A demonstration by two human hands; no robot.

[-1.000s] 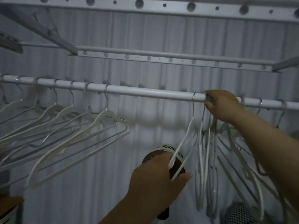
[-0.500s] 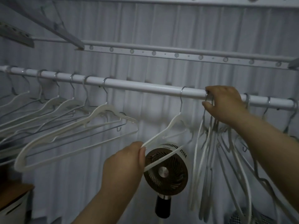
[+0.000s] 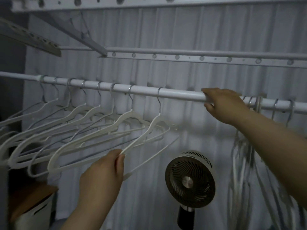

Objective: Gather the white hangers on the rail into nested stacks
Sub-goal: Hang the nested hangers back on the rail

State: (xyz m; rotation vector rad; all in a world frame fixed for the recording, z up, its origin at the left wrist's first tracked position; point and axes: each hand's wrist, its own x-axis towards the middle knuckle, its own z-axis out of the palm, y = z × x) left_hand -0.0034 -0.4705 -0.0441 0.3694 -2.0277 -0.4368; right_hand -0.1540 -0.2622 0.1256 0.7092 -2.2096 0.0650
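Left hand: your left hand (image 3: 103, 176) is at 7 o'clock in the view. Thumb and fingertips pinch the lower tip of one white hanger.
Held hanger: the held hanger (image 3: 154, 121) has its hook over the rail just left of centre. Its body is swung out at a tilt toward 7 o'clock, down to your pinch.
Right hand: your right hand (image 3: 222, 103) is at 2 o'clock, up on the rail. The fingers lie over the top and the thumb sits under it, so the hand wraps the bar.
Rail: the rail (image 3: 179, 94) runs from 9 o'clock to 3 o'clock, dropping a little toward the right.
Left row: the left row of hangers (image 3: 123, 117) hangs spaced out from 9 o'clock toward centre, all tilted the same way, bodies overlapping. The held hanger is the last one at its right end.
Right bunch: the right bunch of hangers (image 3: 235, 163) hangs at 4 o'clock, packed close and edge-on behind your right forearm. It is blurred, so you cannot count it. Its hooks sit on the rail just right of your right hand.
Fan: a round fan (image 3: 190, 178) stands at 5 o'clock, below the rail, between your two forearms.
Box: a white box (image 3: 33, 211) with a brown top is at 8 o'clock, low in the corner.
Behind: a pleated white curtain (image 3: 182, 30) fills the back, with a perforated bar (image 3: 199, 58) across it above the rail.
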